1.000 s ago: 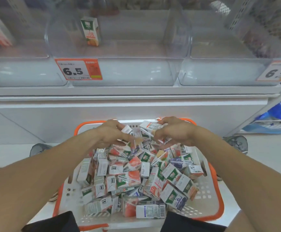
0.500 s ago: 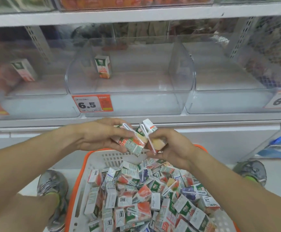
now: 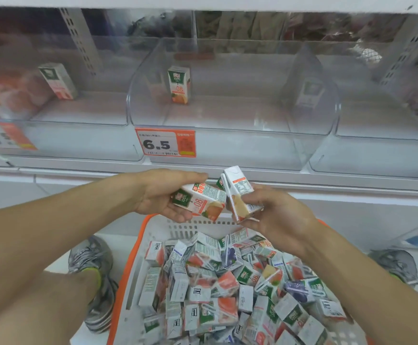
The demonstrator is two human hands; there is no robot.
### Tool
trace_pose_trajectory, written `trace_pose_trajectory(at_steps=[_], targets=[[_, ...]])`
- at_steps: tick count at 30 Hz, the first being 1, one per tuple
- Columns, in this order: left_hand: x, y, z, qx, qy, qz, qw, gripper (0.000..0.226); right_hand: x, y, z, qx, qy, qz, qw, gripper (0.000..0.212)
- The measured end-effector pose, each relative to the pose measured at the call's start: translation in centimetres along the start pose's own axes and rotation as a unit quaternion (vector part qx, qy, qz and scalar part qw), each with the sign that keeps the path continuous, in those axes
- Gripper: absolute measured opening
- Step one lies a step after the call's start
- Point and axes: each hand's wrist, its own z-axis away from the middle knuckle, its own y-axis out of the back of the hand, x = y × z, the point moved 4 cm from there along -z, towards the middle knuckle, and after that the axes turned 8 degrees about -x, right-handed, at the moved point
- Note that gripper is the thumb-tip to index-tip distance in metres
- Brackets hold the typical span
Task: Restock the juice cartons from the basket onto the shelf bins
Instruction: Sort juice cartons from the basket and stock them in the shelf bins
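Raised since 0.5 s ago above basket [image 3: 153,227]: left hand [image 3: 163,195] gripping orange carton [image 3: 200,201], right hand [image 3: 275,215] gripping second carton [image 3: 240,195], cartons touching.

Bins [image 3: 232,115] are clear glossy plastic, cartons [image 3: 227,285] printed coated paper (slightly shiny), basket [image 3: 138,265] matt perforated plastic.

Both bare forearms reach forward and converge at centre. The left hand [image 3: 164,195] lies palm-up, fingers curled round a carton [image 3: 203,201]. The right hand [image 3: 275,215] pinches a second carton [image 3: 239,195], seemingly between thumb and fingers, the two cartons touching.
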Motion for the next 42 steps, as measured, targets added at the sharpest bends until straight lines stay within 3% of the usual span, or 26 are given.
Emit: trace_pose_trajectory(at_steps=[5, 9, 12, 17, 21, 23, 28, 33, 35, 39, 42], targets=[[-0.3, -0.2, -0.4, -0.018, 0.000, 0.040, 0.999, 0.040, -0.4, 0.3, 0.2, 0.036, 0.068, 0.074, 0.994, 0.072], [-0.6, -1.0, -0.6, -0.035, 0.000, 0.077, 0.996, 0.029, -0.9, 0.0, 0.7, 0.044, 0.117, 0.205, 0.971, 0.077], [-0.9, -1.8, -0.8, -0.053, 0.004, 0.112, 0.992, 0.032, -1.2, -0.6, 1.2, 0.063, 0.182, 0.295, 0.936, 0.067], [0.0, -2.8, -0.9, -0.058, -0.012, 0.171, 0.984, 0.028, -1.4, -1.5, 1.7, 0.026, 0.234, 0.396, 0.887, 0.065], [0.1, -3.0, -1.0, -0.066, -0.001, 0.173, 0.983, 0.035, -1.1, -2.2, 2.1, 0.013, 0.275, 0.532, 0.801, 0.061], [0.2, -3.0, -0.8, -0.078, 0.000, 0.158, 0.984, 0.039, -0.8, -2.1, 2.1, 0.013, 0.277, 0.553, 0.786, 0.061], [0.6, -3.6, -0.5, -0.097, -0.011, 0.108, 0.989, 0.023, -0.8, -1.8, 1.5, 0.021, 0.231, 0.538, 0.810, 0.061], [0.1, -4.1, -0.9, -0.118, 0.005, 0.033, 0.992, 0.017, -1.2, 0.1, 0.7, -0.051, 0.042, 0.413, 0.908, 0.079], [-0.1, -4.4, -1.0, -0.145, 0.007, -0.012, 0.989, 0.023, -1.0, 0.6, 0.6, -0.080, 0.003, 0.410, 0.908, 0.077], [0.4, -4.6, -0.4, -0.205, -0.042, -0.043, 0.977, 0.047, -1.0, 0.8, 0.4, -0.058, 0.021, 0.404, 0.913, 0.072], [0.9, -3.8, -0.1, -0.197, -0.083, -0.042, 0.976, 0.070, -1.6, 1.0, 0.6, -0.046, 0.027, 0.354, 0.934, 0.073]])
